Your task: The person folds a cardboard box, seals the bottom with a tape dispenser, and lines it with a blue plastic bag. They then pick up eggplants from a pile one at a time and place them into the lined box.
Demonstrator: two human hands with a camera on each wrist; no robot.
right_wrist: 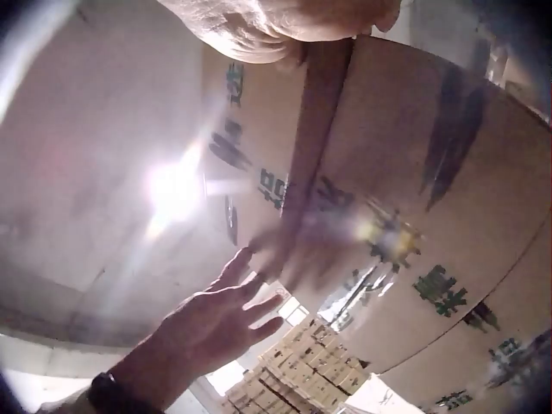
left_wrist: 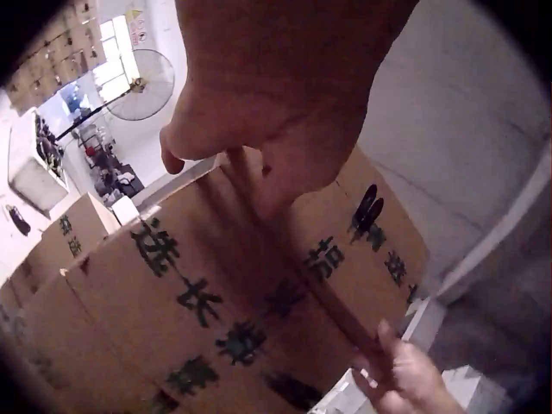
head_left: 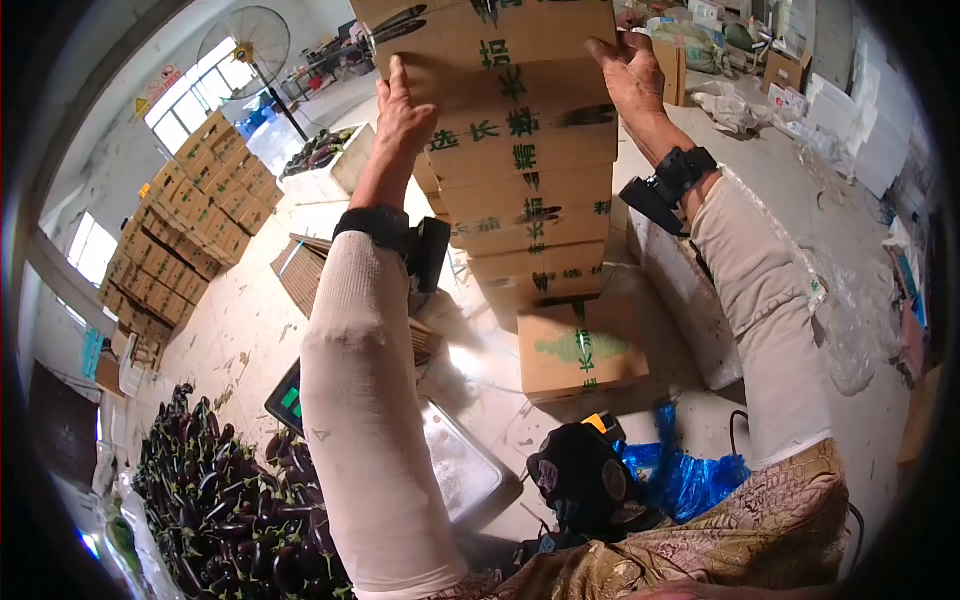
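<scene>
A tall stack of cardboard boxes (head_left: 530, 140) printed with green characters rises in front of me. The top box (head_left: 460, 35) is at head-view top, its lower edge between my hands. My left hand (head_left: 403, 115) touches the stack's left side near that edge, fingers extended; the right wrist view shows this left hand (right_wrist: 211, 323) with fingers spread against the cardboard. On the opposite side, my right hand (head_left: 635, 80) lies at the top box's lower right corner, a digit reaching onto the front face. In the left wrist view, the right hand (left_wrist: 410, 375) is at the seam between two boxes.
A single box (head_left: 582, 350) lies at the stack's foot. Eggplants (head_left: 240, 500) are heaped at lower left, near a metal-topped scale (head_left: 460, 470). Blue plastic (head_left: 690, 470) lies close to me. Stacked cartons (head_left: 180, 225) and a standing fan (head_left: 245, 55) are at back left.
</scene>
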